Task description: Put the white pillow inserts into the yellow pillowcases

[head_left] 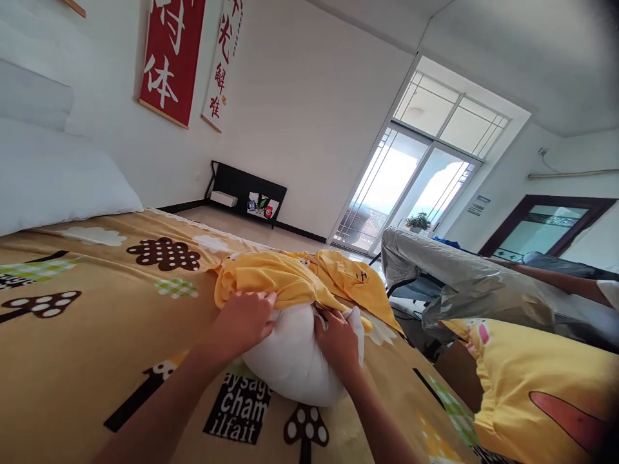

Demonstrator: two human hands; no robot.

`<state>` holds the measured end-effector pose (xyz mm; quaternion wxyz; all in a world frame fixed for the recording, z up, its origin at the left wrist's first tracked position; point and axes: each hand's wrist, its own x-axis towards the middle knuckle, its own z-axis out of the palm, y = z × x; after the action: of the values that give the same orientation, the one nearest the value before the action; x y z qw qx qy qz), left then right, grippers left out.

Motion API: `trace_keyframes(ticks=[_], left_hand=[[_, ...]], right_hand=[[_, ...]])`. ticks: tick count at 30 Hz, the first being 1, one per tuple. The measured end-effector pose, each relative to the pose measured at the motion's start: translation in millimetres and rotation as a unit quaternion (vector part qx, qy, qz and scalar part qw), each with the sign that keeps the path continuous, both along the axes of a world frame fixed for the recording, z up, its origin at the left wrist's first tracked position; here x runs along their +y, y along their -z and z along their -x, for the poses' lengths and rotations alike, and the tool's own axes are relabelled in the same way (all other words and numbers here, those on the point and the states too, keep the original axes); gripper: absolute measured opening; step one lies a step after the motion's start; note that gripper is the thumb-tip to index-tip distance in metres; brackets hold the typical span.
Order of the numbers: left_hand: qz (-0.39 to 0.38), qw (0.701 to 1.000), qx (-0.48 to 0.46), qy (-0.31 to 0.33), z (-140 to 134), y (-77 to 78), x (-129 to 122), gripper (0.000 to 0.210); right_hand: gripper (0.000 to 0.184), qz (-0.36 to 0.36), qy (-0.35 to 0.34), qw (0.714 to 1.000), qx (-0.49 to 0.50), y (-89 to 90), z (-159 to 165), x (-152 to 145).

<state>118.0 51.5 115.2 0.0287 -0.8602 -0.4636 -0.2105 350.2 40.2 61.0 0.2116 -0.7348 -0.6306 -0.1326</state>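
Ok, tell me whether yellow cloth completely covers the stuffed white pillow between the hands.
No, much of the stuffed white pillow shows bare on the near side of the yellow cloth.

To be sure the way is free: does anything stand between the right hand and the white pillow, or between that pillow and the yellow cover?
Nothing visible: the right hand touches the white pillow directly, and the yellow cover lies against the pillow's far end.

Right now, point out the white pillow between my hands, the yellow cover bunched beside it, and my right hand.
White pillow [293,361]: head view, on its bare bulging side.
Yellow cover [278,278]: head view, on its bunched fabric.
Right hand [339,340]: head view, on the back of it.
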Motion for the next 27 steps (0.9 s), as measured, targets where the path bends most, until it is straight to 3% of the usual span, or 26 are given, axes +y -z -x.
trace_keyframes(ticks=[4,6,9,11,14,18,22,27], left_hand=[[-0.027,0.998,-0.045,-0.04,-20,22.6,13,0.023],[-0.035,0.993,-0.092,-0.065,-31,37.7,29,0.022],[-0.048,0.987,-0.132,-0.083,-40,55.4,45,0.021],[-0.054,0.982,-0.155,-0.089,-41,62.9,47,0.02],[-0.12,0.964,-0.218,-0.091,-43,69.0,41,0.016],[-0.341,0.9,-0.271,0.011,-47,70.7,27,0.022],[-0.396,0.892,-0.213,0.039,-38,72.5,36,0.023],[-0.366,0.903,-0.216,-0.061,-1,90.8,76,0.017]], right_hand=[[0.039,-0.21,-0.114,0.97,-0.031,16.1,-4,-30],[0.05,-0.242,-0.162,0.954,-0.074,19.2,-2,-47],[0.076,-0.16,-0.169,0.96,-0.153,19.0,13,-61],[0.081,-0.095,-0.146,0.967,-0.186,18.8,32,-57],[0.067,-0.026,-0.121,0.975,-0.186,18.5,64,-34],[0.036,-0.002,-0.117,0.983,-0.143,8.2,89,1],[0.03,0.029,-0.071,0.995,-0.071,-7.6,70,14],[0.058,0.049,-0.024,0.998,-0.009,-9.7,26,16]])
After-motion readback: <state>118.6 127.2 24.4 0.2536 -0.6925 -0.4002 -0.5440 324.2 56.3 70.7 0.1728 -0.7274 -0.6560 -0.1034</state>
